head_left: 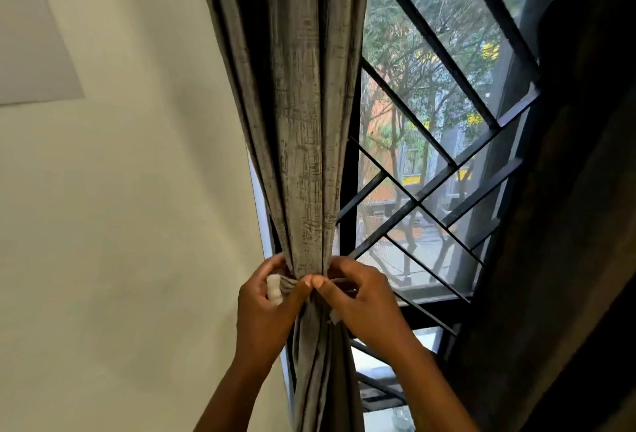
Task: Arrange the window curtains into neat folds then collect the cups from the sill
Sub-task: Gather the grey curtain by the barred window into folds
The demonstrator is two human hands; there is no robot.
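No legible writing. Grey crosshatch-textured fabric curtain (303,142), frame centre, gathered into vertical pleats. Left hand (265,307) and right hand (358,301) pinched shut on matching grey fabric tieback band (288,284) cinching it.

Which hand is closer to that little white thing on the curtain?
Left. The left hand wraps round the white clip on the curtain, touching it. The right hand pinches the tie on the bundle's other side, apart from the clip.
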